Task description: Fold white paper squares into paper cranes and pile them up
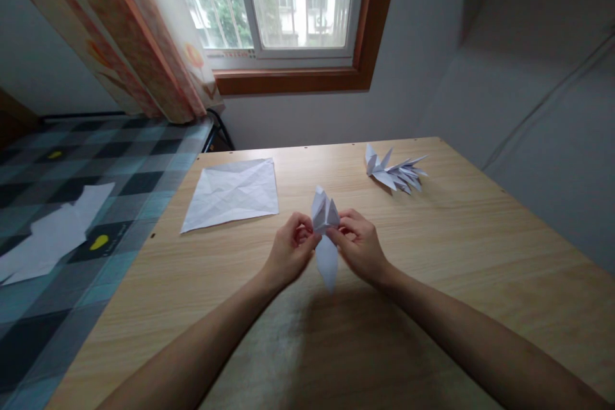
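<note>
Between my two hands, above the middle of the wooden table, is a folded white paper piece (327, 261). Pointed flaps rise at its top, and one long pointed flap hangs down toward me. My left hand (293, 246) pinches its left side between thumb and curled fingers. On the right side, my right hand (360, 245) grips it the same way, the thumb pressing near the middle fold. Fingertips behind the paper are partly hidden.
A creased white paper sheet (233, 195) lies flat at the table's back left. Several folded paper pieces (396, 173) sit clustered at the back right. Left of the wooden table (456, 224), a checked bedspread (120, 224) carries loose white paper (60, 230). A window is behind.
</note>
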The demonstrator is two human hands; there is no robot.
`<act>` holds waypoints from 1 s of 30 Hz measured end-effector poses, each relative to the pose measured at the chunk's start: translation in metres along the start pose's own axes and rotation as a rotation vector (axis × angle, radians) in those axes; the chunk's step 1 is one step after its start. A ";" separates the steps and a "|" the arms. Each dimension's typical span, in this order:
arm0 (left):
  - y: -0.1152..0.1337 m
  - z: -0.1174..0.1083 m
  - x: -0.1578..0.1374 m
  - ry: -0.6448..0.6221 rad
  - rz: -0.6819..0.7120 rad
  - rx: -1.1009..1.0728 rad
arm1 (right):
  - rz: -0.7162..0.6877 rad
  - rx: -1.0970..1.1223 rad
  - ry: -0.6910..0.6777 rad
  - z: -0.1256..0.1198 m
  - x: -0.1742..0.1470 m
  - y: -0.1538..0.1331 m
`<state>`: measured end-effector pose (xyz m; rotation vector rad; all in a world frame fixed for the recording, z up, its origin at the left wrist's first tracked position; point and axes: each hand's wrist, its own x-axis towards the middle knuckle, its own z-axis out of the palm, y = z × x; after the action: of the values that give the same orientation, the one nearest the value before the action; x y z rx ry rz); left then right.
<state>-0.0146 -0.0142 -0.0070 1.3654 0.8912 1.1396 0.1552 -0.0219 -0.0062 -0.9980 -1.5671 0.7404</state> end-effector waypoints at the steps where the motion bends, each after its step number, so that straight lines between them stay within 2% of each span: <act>1: -0.001 0.000 -0.001 -0.003 0.006 0.024 | -0.008 -0.031 0.015 -0.001 0.000 -0.001; 4: 0.000 -0.001 -0.002 -0.005 0.037 0.109 | -0.040 -0.080 0.023 -0.002 0.000 -0.003; 7: 0.005 -0.001 -0.002 -0.002 0.141 0.288 | -0.071 -0.115 0.030 -0.001 -0.003 -0.002; 10: 0.009 -0.001 -0.003 -0.041 0.227 0.403 | 0.002 -0.063 0.092 0.000 -0.007 0.003; 12: 0.008 -0.002 -0.002 -0.109 0.201 0.367 | 0.077 0.032 0.102 0.002 -0.008 0.005; 14: 0.007 -0.003 -0.002 -0.166 0.117 0.280 | 0.146 0.159 0.077 0.003 -0.007 0.007; 18: 0.006 -0.003 -0.001 -0.163 -0.064 0.074 | 0.246 0.426 0.011 0.006 -0.002 0.006; 20: 0.008 -0.002 -0.001 -0.165 -0.108 0.005 | 0.276 0.475 0.011 0.007 -0.001 0.006; 23: 0.009 0.001 -0.001 -0.081 -0.081 -0.068 | 0.317 0.455 0.034 0.007 -0.001 0.006; 26: 0.007 0.002 -0.001 0.007 -0.032 -0.045 | 0.352 0.414 0.037 0.008 -0.004 0.004; 30: 0.005 0.001 -0.002 -0.051 -0.023 0.069 | 0.335 0.430 -0.049 0.009 -0.008 0.002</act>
<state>-0.0146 -0.0175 -0.0027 1.4307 0.9140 1.0602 0.1469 -0.0275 -0.0130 -0.9285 -1.2169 1.2818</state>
